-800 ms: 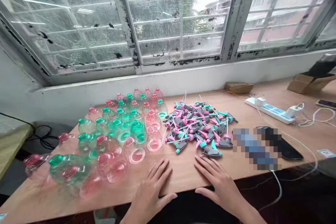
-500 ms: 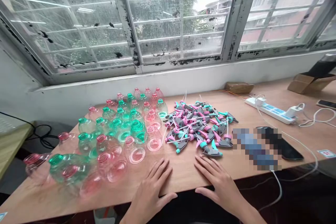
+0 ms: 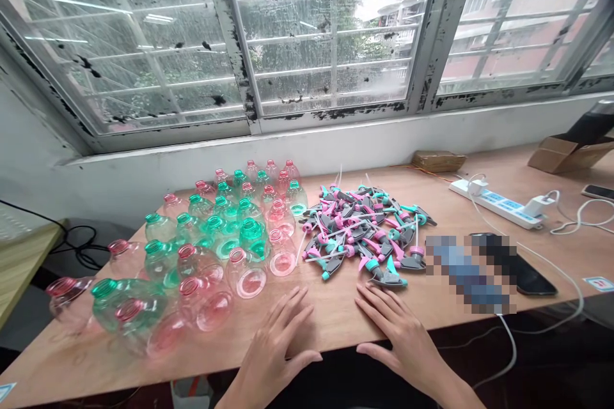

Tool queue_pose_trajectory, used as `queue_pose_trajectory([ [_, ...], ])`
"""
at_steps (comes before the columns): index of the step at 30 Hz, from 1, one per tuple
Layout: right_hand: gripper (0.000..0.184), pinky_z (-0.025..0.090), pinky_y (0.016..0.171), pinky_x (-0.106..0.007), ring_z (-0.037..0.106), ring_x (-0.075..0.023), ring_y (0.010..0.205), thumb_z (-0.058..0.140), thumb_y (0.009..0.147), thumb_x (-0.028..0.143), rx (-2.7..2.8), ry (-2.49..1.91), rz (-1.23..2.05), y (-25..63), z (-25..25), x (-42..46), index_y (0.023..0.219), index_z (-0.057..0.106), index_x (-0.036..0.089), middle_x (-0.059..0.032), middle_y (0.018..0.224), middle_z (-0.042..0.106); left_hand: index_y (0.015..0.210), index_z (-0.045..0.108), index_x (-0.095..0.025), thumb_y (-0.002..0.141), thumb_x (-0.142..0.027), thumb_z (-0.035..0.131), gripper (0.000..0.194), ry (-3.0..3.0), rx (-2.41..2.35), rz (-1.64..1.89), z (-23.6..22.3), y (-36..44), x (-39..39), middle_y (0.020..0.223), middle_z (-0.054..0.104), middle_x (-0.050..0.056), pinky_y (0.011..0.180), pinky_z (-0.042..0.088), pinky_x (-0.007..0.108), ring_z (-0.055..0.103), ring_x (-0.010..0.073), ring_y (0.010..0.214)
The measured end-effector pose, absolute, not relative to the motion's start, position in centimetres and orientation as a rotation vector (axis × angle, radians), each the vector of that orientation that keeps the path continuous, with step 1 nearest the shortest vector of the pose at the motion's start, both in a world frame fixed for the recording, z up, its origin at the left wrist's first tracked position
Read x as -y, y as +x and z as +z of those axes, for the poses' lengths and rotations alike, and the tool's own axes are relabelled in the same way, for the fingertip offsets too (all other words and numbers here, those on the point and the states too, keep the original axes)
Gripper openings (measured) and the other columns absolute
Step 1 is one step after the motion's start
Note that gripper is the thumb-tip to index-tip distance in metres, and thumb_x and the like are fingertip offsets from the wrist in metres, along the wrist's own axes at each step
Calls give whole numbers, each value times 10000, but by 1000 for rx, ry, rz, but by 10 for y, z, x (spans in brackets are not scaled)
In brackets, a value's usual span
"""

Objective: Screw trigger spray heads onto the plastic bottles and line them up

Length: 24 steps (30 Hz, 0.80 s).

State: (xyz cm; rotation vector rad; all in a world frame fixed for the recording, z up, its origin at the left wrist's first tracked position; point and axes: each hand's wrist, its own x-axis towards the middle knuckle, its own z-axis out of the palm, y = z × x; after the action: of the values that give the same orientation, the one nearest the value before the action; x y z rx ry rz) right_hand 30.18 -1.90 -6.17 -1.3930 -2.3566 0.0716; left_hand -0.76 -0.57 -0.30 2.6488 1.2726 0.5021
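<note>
My left hand (image 3: pixel 283 329) rests on the front of the wooden table (image 3: pixel 330 313), fingers stretched out and holding nothing. Nearest to it are clear pink bottles (image 3: pixel 247 275) without caps. Several more pink and green bottles (image 3: pixel 252 236) stand in rows to the left. My right hand (image 3: pixel 396 319) lies flat at the table's front edge, fingers spread, with nothing in it. Its fingertips are just in front of a teal and grey spray trigger head (image 3: pixel 384 273). Behind that lies a heap of pink, teal and grey spray trigger heads (image 3: pixel 357 220) with thin tubes.
On the right are a black phone (image 3: pixel 527 271), a blurred-out flat object (image 3: pixel 470 271) with a white cable, and a white power strip (image 3: pixel 499 203). Farther back sit a flat cardboard box (image 3: pixel 439 161) and an open carton (image 3: pixel 566 152). A window (image 3: pixel 330 38) runs behind the table.
My left hand has shifted very slightly, its fingers a little higher. The right hand, bottles and trigger heads stay in place; the view has moved a touch.
</note>
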Motion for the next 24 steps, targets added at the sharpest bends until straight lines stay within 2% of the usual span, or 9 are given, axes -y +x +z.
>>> queue_pose_trajectory([
  [2,674,442,1181,-547,423,-337,1479,611,986,593,2356,-1387,66,302,-62,19,1549,436,267,-36,1618,460,1512,432,-261,955,-379,681,622,2696,-1307,751,8,-11,6,1609,482,123,1171,479,537,365,341,1536],
  [4,674,457,1168,-548,442,-343,1467,624,983,582,2344,-1378,58,303,-63,19,1553,431,278,-37,1610,474,1456,486,-251,979,-242,640,502,2742,-1459,1118,23,-17,2,1562,523,128,1209,388,602,295,368,1559],
  [7,686,480,1147,-546,466,-349,1451,639,978,567,2332,-1351,41,304,-64,19,1564,413,291,-42,1604,482,1387,528,-207,983,-219,625,415,2593,-1768,1456,42,-30,-10,1473,580,162,1213,358,616,374,378,1511],
  [10,689,496,1130,-553,477,-351,1444,636,978,571,2339,-1330,16,304,-64,19,1563,409,288,-43,1604,480,1419,488,-164,983,-325,630,486,2503,-1904,1447,52,-40,-24,1433,582,206,1171,411,613,493,390,1412],
  [14,673,499,1128,-550,481,-349,1441,636,979,568,2344,-1328,7,304,-65,18,1553,426,287,-35,1601,485,1500,389,-175,986,-387,613,599,2472,-1927,1367,50,-37,-37,1498,520,210,1151,454,598,493,385,1415],
  [17,671,493,1134,-542,476,-351,1444,641,976,569,2341,-1339,15,303,-66,18,1550,435,289,-35,1602,484,1523,358,-201,990,-372,612,616,2471,-1914,1316,41,-30,-42,1529,492,194,1125,497,569,502,371,1414],
  [21,683,484,1142,-549,473,-355,1446,654,968,570,2334,-1334,39,304,-66,18,1553,433,296,-39,1605,481,1564,278,-240,972,-317,653,705,2479,-1881,1365,20,-27,-37,1576,421,184,1138,476,571,461,371,1444],
  [24,687,479,1148,-552,478,-358,1442,666,963,557,2323,-1330,70,304,-64,18,1558,425,312,-41,1600,489,1565,269,-315,955,-247,675,735,2490,-1825,1441,6,-30,-21,1509,474,145,1134,454,602,483,372,1412],
])
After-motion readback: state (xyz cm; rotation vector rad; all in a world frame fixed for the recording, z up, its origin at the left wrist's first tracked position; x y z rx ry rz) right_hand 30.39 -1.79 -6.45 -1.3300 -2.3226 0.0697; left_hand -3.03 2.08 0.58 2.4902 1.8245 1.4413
